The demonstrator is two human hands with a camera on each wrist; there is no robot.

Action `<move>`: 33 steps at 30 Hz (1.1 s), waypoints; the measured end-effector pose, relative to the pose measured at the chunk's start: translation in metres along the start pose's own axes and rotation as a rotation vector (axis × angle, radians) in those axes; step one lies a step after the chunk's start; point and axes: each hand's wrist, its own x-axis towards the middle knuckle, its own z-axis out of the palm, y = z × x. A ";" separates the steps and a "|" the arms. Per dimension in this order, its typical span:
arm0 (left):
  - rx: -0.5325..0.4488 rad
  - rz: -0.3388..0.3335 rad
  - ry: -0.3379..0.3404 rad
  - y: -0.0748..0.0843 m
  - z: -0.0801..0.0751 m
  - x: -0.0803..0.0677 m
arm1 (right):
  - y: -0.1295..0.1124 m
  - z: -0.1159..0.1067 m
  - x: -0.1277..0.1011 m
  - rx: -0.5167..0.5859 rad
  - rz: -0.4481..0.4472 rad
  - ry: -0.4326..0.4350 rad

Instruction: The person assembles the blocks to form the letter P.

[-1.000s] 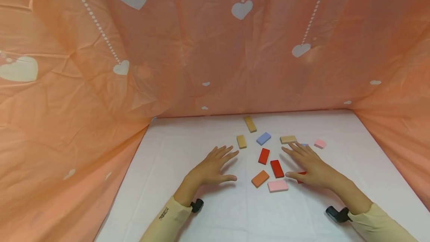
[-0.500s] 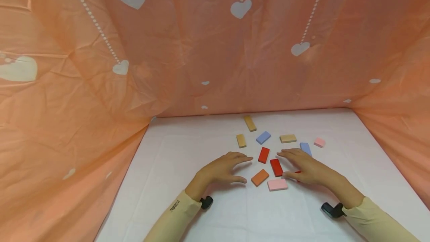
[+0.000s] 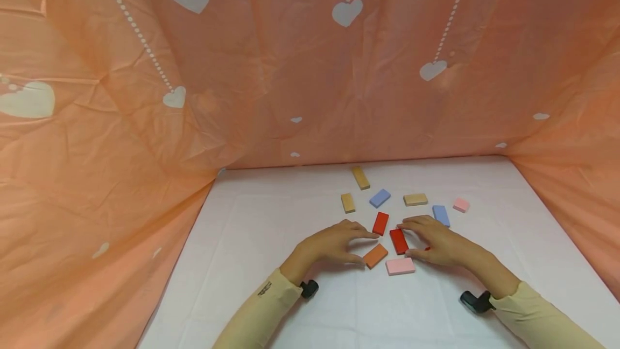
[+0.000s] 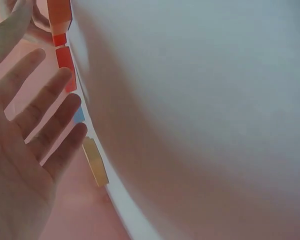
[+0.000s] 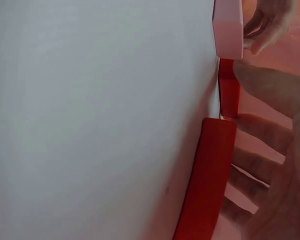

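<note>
In the head view my left hand (image 3: 334, 244) is beside an orange block (image 3: 375, 256), thumb tip at its left edge and index fingertip above its far end. The left wrist view has those fingers (image 4: 50, 105) straight and apart. My right hand (image 3: 438, 242) arches over a red block (image 3: 399, 242), index fingertip at its far end and thumb tip at its near end. A second red block (image 3: 380, 223) lies between the hands. A third red block (image 5: 205, 180), mostly hidden under the right hand in the head view, shows large in the right wrist view.
A pink block (image 3: 400, 267) lies in front. Farther back on the white cloth (image 3: 271, 193) are tan blocks (image 3: 360, 178), blue blocks (image 3: 380, 199) and a small pink block (image 3: 461, 205). Orange fabric (image 3: 310, 85) with hearts hangs behind and at the sides.
The left hand has moved right to the orange block. The right hand has shifted slightly left and its fingers have drawn in around the red block, uncovering a blue block. The blocks have not moved.
</note>
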 end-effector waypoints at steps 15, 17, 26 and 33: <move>0.045 -0.021 -0.032 0.007 -0.001 0.006 | -0.001 -0.002 0.001 0.009 -0.001 -0.020; 0.045 -0.023 -0.037 0.007 0.000 0.006 | -0.001 -0.002 0.002 0.012 -0.004 -0.013; 0.061 -0.028 -0.043 0.009 -0.001 0.007 | -0.001 0.000 0.003 0.019 0.007 -0.013; 0.051 -0.035 -0.030 0.010 -0.001 0.006 | -0.002 0.001 0.005 0.046 0.057 -0.040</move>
